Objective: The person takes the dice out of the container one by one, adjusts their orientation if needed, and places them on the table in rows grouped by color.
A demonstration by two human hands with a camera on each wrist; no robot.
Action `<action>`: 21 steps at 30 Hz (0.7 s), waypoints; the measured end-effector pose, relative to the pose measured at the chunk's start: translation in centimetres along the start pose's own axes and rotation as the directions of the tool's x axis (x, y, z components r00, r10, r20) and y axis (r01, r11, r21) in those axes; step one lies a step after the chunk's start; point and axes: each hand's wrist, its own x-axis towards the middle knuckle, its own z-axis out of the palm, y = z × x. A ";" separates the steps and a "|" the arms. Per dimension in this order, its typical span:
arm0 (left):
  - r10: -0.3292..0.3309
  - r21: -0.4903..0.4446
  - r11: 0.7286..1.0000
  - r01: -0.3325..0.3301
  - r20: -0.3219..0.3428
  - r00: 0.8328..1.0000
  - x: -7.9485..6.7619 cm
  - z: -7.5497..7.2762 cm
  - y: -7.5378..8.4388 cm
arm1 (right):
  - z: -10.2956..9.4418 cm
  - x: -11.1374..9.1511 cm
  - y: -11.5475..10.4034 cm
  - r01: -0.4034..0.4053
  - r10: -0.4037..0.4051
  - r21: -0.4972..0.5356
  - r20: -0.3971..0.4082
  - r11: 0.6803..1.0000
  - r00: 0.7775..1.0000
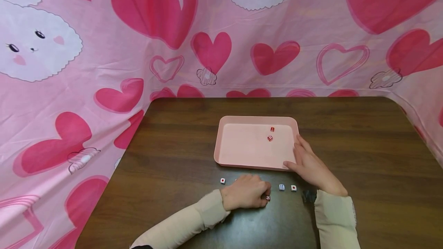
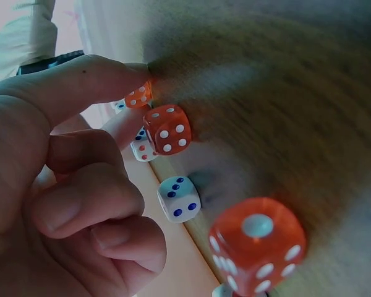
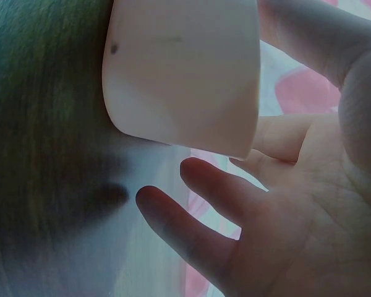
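Note:
My left hand (image 1: 247,191) is low over the table, pinching a small red die (image 1: 268,198) between thumb and index finger; its other fingers are curled. In the left wrist view, that pinched die is partly covered by the fingers. Another red die (image 2: 167,130) sits close beside the index finger, and a larger-looking red die (image 2: 258,244) is nearest the camera. My right hand (image 1: 309,164) touches the near right corner of a pink tray (image 1: 242,161), thumb at the front rim and straight fingers along the right side. Two red dice (image 1: 270,138) lie inside the tray.
Along the tray's front lie white dice, one (image 1: 223,180) at the left and two, a blue-dotted die (image 1: 282,187) and a red-dotted die (image 1: 293,188), at the right. All stand on a dark wooden table (image 1: 173,137). A pink heart-patterned cloth (image 1: 225,18) hangs behind.

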 end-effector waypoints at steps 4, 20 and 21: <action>-0.007 -0.004 1.000 0.007 0.004 1.000 0.0 -0.1 0.0 | 0.0 0.0 0.0 -0.006 0.006 0.002 0.006 1.000 1.000; -0.018 -0.014 1.000 0.018 0.027 0.999 -0.3 -1.0 -0.1 | -0.1 0.0 0.0 0.004 -0.004 0.005 0.000 1.000 1.000; -0.018 -0.011 1.000 0.018 0.026 1.000 -0.4 -1.2 -0.1 | -0.1 0.0 0.0 0.005 -0.005 0.003 -0.001 1.000 1.000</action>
